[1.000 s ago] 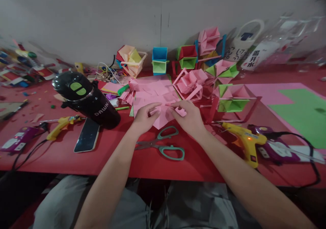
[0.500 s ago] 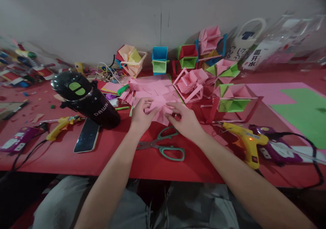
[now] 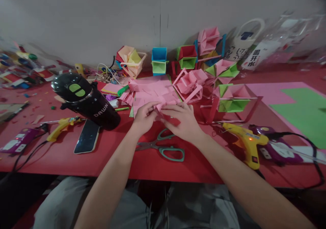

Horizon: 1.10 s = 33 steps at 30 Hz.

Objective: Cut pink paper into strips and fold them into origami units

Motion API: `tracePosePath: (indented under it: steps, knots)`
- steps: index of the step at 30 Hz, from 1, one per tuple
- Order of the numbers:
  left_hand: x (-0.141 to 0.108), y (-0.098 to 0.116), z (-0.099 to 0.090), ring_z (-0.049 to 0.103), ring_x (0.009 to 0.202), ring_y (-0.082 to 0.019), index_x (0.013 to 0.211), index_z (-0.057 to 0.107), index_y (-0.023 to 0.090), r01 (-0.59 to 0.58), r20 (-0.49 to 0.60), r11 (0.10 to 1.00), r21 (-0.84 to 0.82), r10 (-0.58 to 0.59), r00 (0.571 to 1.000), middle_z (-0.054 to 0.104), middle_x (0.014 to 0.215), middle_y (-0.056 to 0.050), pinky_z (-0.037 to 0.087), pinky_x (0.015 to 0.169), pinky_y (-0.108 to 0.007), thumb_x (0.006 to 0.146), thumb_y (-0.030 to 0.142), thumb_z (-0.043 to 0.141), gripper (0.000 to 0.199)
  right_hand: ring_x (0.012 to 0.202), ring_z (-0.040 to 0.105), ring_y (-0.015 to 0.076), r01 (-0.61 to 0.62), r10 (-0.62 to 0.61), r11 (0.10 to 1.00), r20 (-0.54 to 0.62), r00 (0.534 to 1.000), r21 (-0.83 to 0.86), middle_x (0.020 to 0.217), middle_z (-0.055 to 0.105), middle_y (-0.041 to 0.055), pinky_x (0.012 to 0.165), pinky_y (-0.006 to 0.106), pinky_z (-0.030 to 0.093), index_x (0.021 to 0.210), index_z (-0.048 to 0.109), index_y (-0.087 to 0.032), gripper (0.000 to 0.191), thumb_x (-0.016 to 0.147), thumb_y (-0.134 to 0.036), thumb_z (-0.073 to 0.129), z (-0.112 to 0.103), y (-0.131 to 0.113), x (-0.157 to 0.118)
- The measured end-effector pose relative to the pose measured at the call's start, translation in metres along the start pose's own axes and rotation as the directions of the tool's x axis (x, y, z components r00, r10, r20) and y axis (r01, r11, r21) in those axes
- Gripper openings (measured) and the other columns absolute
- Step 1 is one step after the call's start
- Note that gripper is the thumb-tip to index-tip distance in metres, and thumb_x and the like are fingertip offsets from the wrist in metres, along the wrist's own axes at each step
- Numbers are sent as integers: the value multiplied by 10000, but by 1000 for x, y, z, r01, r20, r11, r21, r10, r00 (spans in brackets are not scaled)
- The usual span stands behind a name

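Between my two hands is a folded piece of pink paper (image 3: 160,106), partly hidden by the fingers. My left hand (image 3: 144,117) pinches its left side with thumb and fingers. From the right, my right hand (image 3: 182,118) holds the same paper, its fingers laid across the top and its thumb below. Just under the hands, green-handled scissors (image 3: 171,153) lie on the red table (image 3: 158,171), blades pointing left. Behind the hands, flat pink paper sheets (image 3: 150,88) are spread out. Pink folded paper pieces (image 3: 126,98) sit at their left.
A black bottle (image 3: 89,101) and a phone (image 3: 87,137) are at left. Yellow glue guns lie at left (image 3: 61,128) and right (image 3: 248,142). Paper box models (image 3: 192,81) line the back, with plastic bottles (image 3: 267,49) at back right. Green paper (image 3: 303,115) lies right.
My right hand has turned and moved its fingers over the top of the pink paper. The paper is now more covered, and both hands are slightly closer together.
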State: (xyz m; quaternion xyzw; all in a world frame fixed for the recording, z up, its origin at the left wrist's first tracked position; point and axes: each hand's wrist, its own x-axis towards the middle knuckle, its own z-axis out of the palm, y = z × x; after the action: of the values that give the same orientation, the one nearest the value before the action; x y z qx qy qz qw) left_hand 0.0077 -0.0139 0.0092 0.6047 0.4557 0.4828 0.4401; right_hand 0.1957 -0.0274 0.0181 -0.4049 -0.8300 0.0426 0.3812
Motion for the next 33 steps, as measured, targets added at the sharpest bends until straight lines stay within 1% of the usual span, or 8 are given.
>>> tracePosePath:
  steps: [2, 5, 10, 13, 16, 21, 28, 33]
  knots:
    - [-1, 1, 1, 642, 824, -131, 1245, 678, 181, 67, 58, 995, -79, -63, 996, 712, 968, -44, 505, 740, -235, 807, 120, 583, 452, 1056, 596, 288, 18, -17, 1000, 38, 999, -7, 1219, 741, 37, 836, 443, 385, 1123, 759, -285, 240, 900, -297, 671, 0, 1, 0]
    - [-2, 1, 4, 605, 758, -118, 1294, 662, 200, 150, 113, 973, -173, -132, 985, 675, 872, -23, 507, 738, -244, 811, 138, 592, 492, 1076, 584, 288, 15, -14, 999, 50, 999, -29, 1216, 722, 49, 837, 441, 379, 1157, 753, -286, 286, 914, -221, 618, 0, 2, -1]
    - [-2, 1, 5, 547, 680, -102, 1245, 697, 239, 200, 89, 950, -240, -184, 979, 557, 737, 20, 520, 709, -235, 820, 189, 628, 434, 1065, 580, 290, 24, -21, 998, 43, 999, -63, 1187, 724, 47, 844, 445, 376, 1146, 755, -295, 256, 911, -275, 655, 1, 3, 0]
    - [-2, 3, 6, 580, 751, -116, 1208, 714, 244, 219, 63, 937, -272, -210, 976, 614, 836, -7, 541, 719, -241, 838, 238, 642, 376, 1057, 583, 289, 21, -19, 997, 25, 1000, -73, 1176, 731, 41, 855, 448, 378, 1116, 762, -304, 242, 882, -297, 703, 2, 3, 0]
    - [-2, 4, 7, 623, 877, -148, 1175, 724, 241, 224, 31, 927, -300, -225, 974, 673, 982, -41, 558, 734, -245, 859, 270, 641, 329, 1044, 586, 288, 24, -22, 996, 29, 999, -82, 1164, 736, 29, 847, 447, 377, 1096, 771, -305, 292, 832, -196, 707, 2, 4, 0]
    - [-3, 2, 6, 635, 892, -152, 1163, 734, 220, 235, 14, 926, -296, -242, 970, 682, 952, -47, 561, 752, -243, 858, 244, 634, 322, 1030, 584, 282, 29, -26, 997, 37, 999, -74, 1147, 742, 23, 837, 448, 372, 1057, 786, -309, 310, 820, -143, 674, 1, 5, 0]
    - [-2, 1, 4, 651, 960, -172, 1195, 713, 239, 235, 38, 940, -249, -233, 972, 702, 1039, -48, 577, 799, -286, 864, 283, 611, 349, 1033, 581, 280, 25, -23, 998, 34, 999, -55, 1149, 738, 24, 848, 448, 376, 1044, 790, -314, 285, 838, -158, 670, 2, 4, 0]
    - [-1, 1, 5, 657, 1029, -191, 1163, 734, 216, 196, 10, 950, -242, -200, 980, 713, 1156, -79, 565, 801, -265, 853, 281, 638, 331, 1029, 587, 279, 29, -27, 998, 32, 999, -55, 1139, 737, 27, 843, 443, 379, 1046, 788, -306, 270, 852, -164, 666, 1, 4, 0]
